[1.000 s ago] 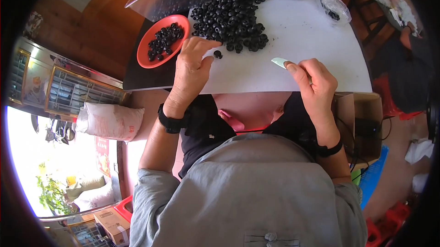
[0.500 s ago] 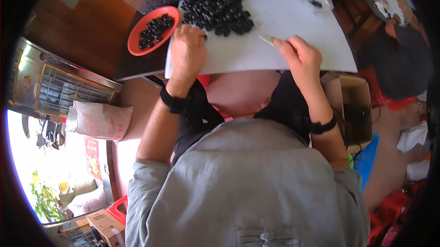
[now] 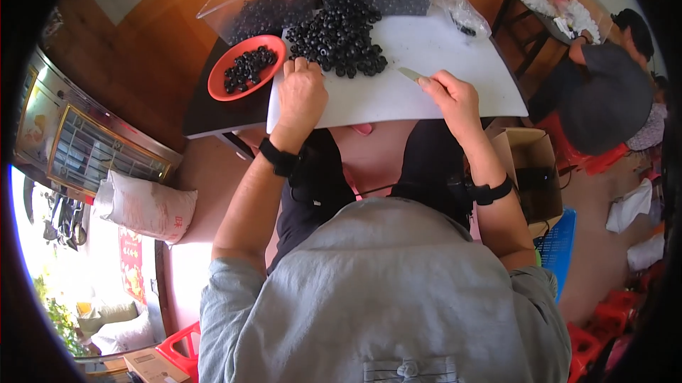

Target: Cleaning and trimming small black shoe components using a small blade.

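A heap of small, round, shiny black pieces lies on a white board. They look like beads, some with a hole. At the heap's near left edge my left hand is closed with its fingers curled under; what they hold, if anything, is hidden. Left of it sits an oval red bowl with several of the same black pieces inside. My right hand grips a small knife, its pale, pointed blade aimed left toward the heap and apart from it.
Behind the heap stand two clear bins of black pieces. A clear plastic bag lies at the board's far right. To my right are an open cardboard box and a seated person at another table. A white sack stands left.
The whole view has shifted, so the bins and the seated person show more fully. My left hand stays closed near the bowl; the knife remains in my right hand.
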### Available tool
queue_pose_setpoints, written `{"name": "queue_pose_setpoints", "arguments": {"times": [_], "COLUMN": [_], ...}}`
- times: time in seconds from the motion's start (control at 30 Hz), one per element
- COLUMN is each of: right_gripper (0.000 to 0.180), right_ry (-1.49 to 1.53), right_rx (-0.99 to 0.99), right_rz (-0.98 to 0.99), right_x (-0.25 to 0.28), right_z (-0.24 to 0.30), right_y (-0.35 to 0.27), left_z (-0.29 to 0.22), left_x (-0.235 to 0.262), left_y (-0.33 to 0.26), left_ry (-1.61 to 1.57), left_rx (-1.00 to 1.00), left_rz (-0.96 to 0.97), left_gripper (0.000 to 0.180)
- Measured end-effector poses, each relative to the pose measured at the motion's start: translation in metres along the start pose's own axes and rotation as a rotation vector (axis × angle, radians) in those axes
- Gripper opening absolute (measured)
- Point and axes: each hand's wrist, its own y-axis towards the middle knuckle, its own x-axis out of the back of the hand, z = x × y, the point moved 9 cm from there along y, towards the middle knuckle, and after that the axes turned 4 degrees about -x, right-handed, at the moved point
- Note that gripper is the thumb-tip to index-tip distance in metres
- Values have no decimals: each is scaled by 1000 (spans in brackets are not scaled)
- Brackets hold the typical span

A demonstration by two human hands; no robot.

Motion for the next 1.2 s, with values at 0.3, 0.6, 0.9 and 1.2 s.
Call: {"name": "queue_pose_setpoints", "arguments": {"times": [0.3, 0.6, 0.9, 1.2], "right_gripper": [37, 37, 37, 39], "right_ry": [94, 155, 66, 66], "right_rx": [-137, -128, -118, -125], "right_rz": [28, -17, 13, 3], "right_x": [2, 2, 0, 2], "right_z": [-16, -12, -22, -14], "right_y": [11, 11, 13, 10], "left_z": [-3, -17, -11, 13], "left_x": [17, 12, 23, 16], "left_y": [-2, 0, -6, -19], "left_ry": [-215, -111, -187, -941], "left_rx": [127, 0, -28, 341], "left_rz": [-65, -47, -150, -121], "left_gripper": [13, 14, 17, 19]}}
